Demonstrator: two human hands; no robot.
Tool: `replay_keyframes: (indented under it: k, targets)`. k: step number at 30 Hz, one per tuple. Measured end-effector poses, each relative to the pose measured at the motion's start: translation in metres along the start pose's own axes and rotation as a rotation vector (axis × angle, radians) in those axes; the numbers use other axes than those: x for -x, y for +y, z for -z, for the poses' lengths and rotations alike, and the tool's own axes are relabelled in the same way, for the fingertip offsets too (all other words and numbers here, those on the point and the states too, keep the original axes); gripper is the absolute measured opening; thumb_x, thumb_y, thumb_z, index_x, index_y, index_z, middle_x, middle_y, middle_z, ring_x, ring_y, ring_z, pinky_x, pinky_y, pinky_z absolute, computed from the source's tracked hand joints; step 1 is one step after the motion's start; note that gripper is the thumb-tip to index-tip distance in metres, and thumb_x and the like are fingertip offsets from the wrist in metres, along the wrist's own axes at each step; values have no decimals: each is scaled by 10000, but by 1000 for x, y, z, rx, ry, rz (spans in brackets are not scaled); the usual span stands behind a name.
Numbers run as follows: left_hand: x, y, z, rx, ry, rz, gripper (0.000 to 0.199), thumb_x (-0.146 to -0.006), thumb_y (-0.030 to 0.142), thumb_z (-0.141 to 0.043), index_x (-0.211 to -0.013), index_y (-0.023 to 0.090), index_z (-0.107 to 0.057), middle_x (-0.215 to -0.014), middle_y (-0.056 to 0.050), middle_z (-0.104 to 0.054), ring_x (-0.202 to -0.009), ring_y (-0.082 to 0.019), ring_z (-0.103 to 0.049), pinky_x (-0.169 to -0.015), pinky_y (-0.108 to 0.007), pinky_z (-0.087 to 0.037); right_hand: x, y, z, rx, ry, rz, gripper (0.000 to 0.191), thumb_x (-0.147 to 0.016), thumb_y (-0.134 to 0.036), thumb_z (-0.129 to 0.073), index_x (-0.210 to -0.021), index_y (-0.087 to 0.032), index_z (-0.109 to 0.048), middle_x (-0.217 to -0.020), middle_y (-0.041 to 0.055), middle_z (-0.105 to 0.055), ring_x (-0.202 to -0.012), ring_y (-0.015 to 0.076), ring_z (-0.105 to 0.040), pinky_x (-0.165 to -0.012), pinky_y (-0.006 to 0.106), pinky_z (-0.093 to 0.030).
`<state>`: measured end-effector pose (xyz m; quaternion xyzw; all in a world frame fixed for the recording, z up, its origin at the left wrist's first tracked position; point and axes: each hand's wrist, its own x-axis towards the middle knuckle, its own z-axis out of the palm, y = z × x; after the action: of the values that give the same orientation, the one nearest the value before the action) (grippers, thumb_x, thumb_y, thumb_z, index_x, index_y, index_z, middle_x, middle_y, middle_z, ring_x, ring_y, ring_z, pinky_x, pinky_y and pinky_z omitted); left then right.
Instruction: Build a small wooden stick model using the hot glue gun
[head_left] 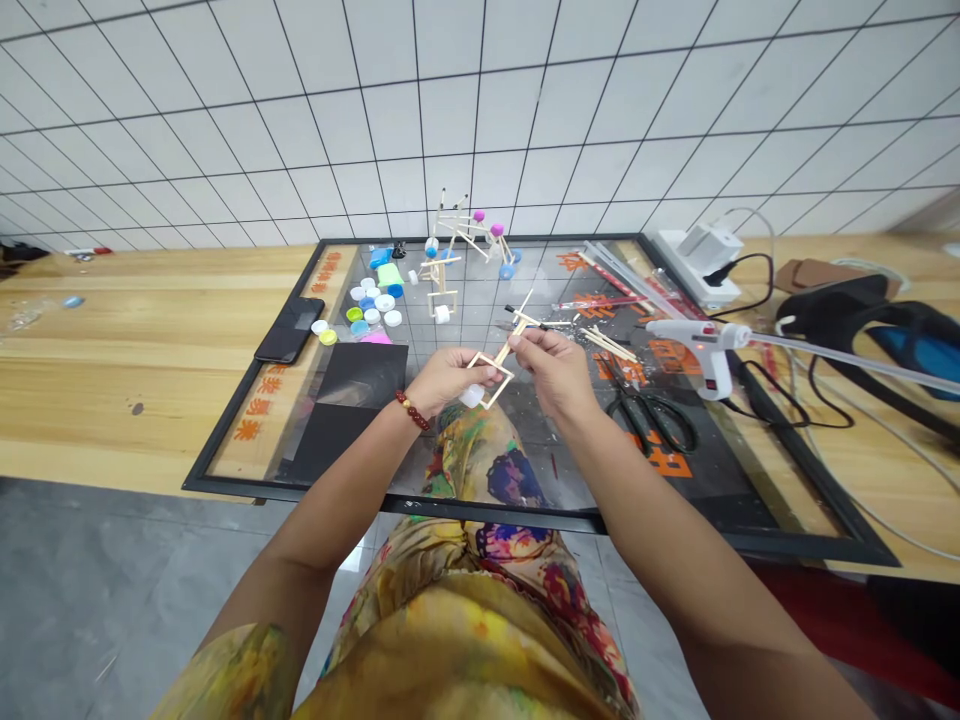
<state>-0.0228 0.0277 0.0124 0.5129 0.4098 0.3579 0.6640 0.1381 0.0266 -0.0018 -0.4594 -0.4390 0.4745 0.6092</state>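
Observation:
My left hand [455, 378] pinches a small figure made of wooden sticks [501, 397], gripping it near its square frame. A white bottle cap [472, 396] sits at the frame's lower left corner. My right hand [553, 368] closes on the upper part of the same figure, where short sticks cross and one has a black tip. Behind my hands stands a similar stick figure [442, 302] with a white piece at its base. Farther back rises a larger stick structure [459, 232] with pink and blue balls.
Several bottle caps [384, 302] and a phone [291, 330] lie left, near black card [352, 385]. On the right are loose sticks [611, 344], scissors [652, 415], a glue gun [697, 350] with its cable, and a power strip [697, 270]. The black-framed glass board [450, 495] spans the table.

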Motion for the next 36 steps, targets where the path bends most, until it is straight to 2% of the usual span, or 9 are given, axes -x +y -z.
replay_keyframes:
  k: [4,10,17,23,26,30,32,34,36]
  targets:
    - [-1,-2,2,26,-16,-6,178,-699,270,-797,-757,109,-749,-732,-80,-728,-646,-105,-624,-654,-228,-500,1,-2,-2,5,12,45,199,-623,-359,-778,-701,-203,-681,-636,-22,-589,-555,97,-418,-573,272,-351]
    - [-2,-3,3,8,-33,-36,240,-690,314,-817,-768,99,-746,-721,-75,-727,-642,-103,-624,-679,-243,-501,-1,1,0,-25,0,-13,253,-605,-391,-797,-659,-192,-651,-563,-45,-524,-519,77,-376,-533,261,-328]
    - [-4,-6,3,45,-14,-17,244,-677,311,-824,-756,96,-743,-712,-74,-726,-624,-103,-624,-652,-242,-498,4,-4,-4,-43,16,88,262,-576,-380,-832,-712,-199,-701,-660,-21,-632,-598,100,-493,-646,284,-449]
    - [-4,-5,6,19,-36,-44,281,-664,349,-834,-775,105,-750,-726,-69,-729,-640,-100,-623,-678,-241,-493,1,-3,-2,-73,1,1,245,-581,-375,-825,-637,-193,-671,-541,-46,-518,-519,75,-382,-531,256,-340]
    - [-3,-4,6,64,-55,-27,314,-644,371,-848,-772,105,-743,-728,-68,-723,-637,-101,-620,-671,-242,-491,1,-5,-1,-146,-51,-76,286,-553,-397,-850,-657,-200,-671,-554,-49,-507,-524,73,-384,-523,250,-336]
    - [-2,-6,4,233,-193,71,384,-619,414,-862,-789,99,-725,-725,-71,-703,-625,-115,-623,-650,-260,-501,5,-10,0,-216,-228,-180,368,-559,-464,-856,-815,-225,-742,-610,-35,-559,-560,91,-450,-560,262,-399]
    - [-3,-8,1,276,-220,109,411,-610,420,-867,-824,100,-722,-751,-74,-702,-645,-125,-635,-660,-265,-504,5,-10,0,-205,-240,-189,361,-554,-478,-857,-791,-227,-750,-593,-31,-569,-561,103,-467,-567,277,-405]
    - [-5,-11,-1,272,-126,90,419,-618,395,-866,-903,123,-724,-808,-66,-715,-688,-128,-649,-689,-262,-499,4,-7,1,-183,-170,-145,326,-523,-461,-872,-699,-224,-732,-566,-34,-568,-561,108,-472,-584,288,-406]
    - [-8,-13,-1,241,-1,15,396,-650,354,-851,-961,144,-723,-894,-66,-731,-784,-136,-667,-760,-262,-492,0,-4,2,-152,-71,-93,300,-504,-431,-881,-634,-223,-709,-578,-34,-589,-581,114,-492,-627,300,-418]
